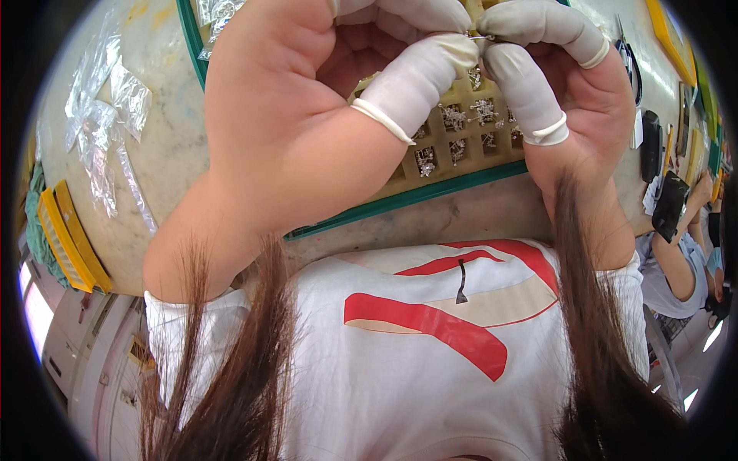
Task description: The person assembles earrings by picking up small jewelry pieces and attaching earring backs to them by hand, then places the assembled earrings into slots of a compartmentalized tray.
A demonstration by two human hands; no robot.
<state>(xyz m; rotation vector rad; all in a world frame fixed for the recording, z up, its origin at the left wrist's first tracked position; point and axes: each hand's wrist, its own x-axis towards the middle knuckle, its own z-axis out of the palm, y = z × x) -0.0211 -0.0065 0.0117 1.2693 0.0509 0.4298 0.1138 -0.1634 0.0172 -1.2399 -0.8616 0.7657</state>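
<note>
Near the top edge, my left hand [307,115] and my right hand [569,92] meet fingertip to fingertip, with white finger cots on their thumbs and fingers. Between the two pinches shows a thin, shiny metal pin [481,37], too small to make out fully. Both hands appear closed on it. Beneath them lies a tan compartment tray [478,160], partly hidden by the hands. Its square cells hold clusters of small silvery pins [453,117] with bead-like ends. A green-edged tray [430,190] surrounds it.
Crumpled clear plastic bags [108,107] lie on the stone-look table at left, near a yellow rack [73,234]. At right are scissors [632,65], a black case [651,142] and a phone-like black slab [671,203]. Another person [676,269] sits farther right.
</note>
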